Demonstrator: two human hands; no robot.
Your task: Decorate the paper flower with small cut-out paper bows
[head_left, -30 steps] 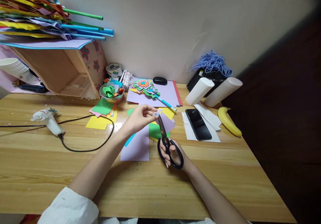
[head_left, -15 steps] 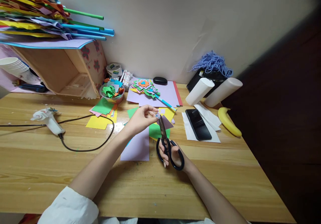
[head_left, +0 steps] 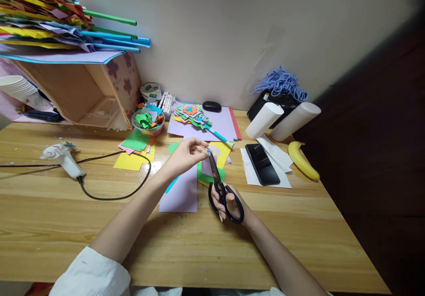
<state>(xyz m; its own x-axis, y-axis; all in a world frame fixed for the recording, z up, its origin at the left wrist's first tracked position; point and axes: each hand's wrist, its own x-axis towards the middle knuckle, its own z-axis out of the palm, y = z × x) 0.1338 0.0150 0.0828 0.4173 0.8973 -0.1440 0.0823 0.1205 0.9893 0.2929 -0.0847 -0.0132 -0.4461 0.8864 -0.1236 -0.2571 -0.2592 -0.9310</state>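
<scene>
Between thumb and fingers, my left hand (head_left: 190, 155) pinches a small light-blue piece of paper (head_left: 208, 152). My right hand (head_left: 231, 204) has its fingers through the handles of black-handled scissors (head_left: 219, 185). The scissors point away from me, and their blade tips meet the small piece at my left fingertips. Under my hands lie a lilac sheet (head_left: 181, 196), a green sheet (head_left: 221, 175) and a yellow sheet (head_left: 224, 152) with lilac scraps on it. Behind them a layered paper flower (head_left: 191, 111) with a blue-and-white stem rests on lilac paper.
A white glue gun (head_left: 64, 159) with a looping black cord lies left, near stacked coloured paper (head_left: 137, 141) and a tub of scraps (head_left: 148, 122). To the right are a phone (head_left: 263, 164) on white tissue, a banana (head_left: 303, 161) and white rolls (head_left: 264, 120). An open wooden box (head_left: 96, 97) stands back left.
The scissor blades have closed further together, and the handles shifted slightly right. My left hand has stayed nearly in place, still pinching the small piece.
</scene>
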